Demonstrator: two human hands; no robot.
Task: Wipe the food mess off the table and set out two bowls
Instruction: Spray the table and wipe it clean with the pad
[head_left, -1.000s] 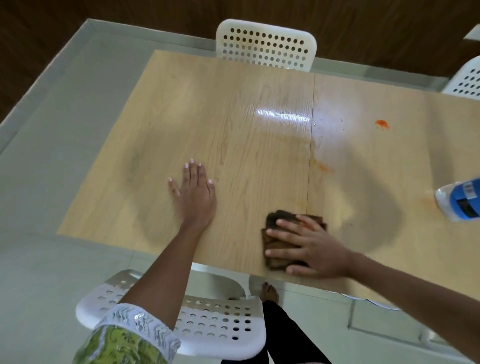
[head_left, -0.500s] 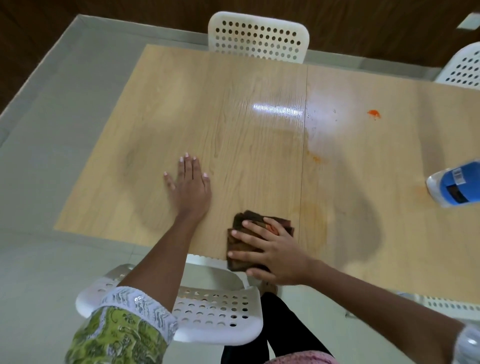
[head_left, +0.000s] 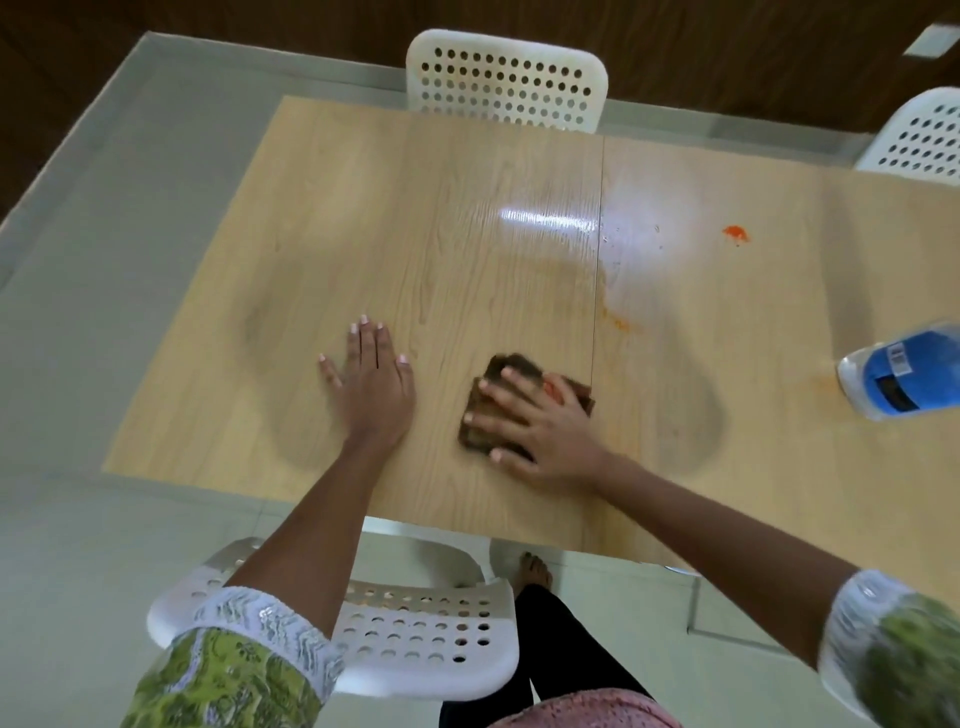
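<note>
Room: grey floor (head_left: 104, 249), dark wood wall behind. Table (head_left: 415, 208), pale wood, is standing among white perforated chairs (head_left: 506, 83). Left hand (head_left: 376, 387) is lying flat on it, fingers straight, holding nothing. Right hand (head_left: 540, 426) is pressing a brown cloth (head_left: 480, 421) flat, fingers (head_left: 501, 387) spread over it, near the table's seam. Bottle (head_left: 901, 374), blue label, is lying at right. Orange smear (head_left: 618, 323) and orange blob (head_left: 735, 234) are remaining beyond the cloth. Advice: keep the cloth flat, work outward, gathering mess inward. No bowls showing.
</note>
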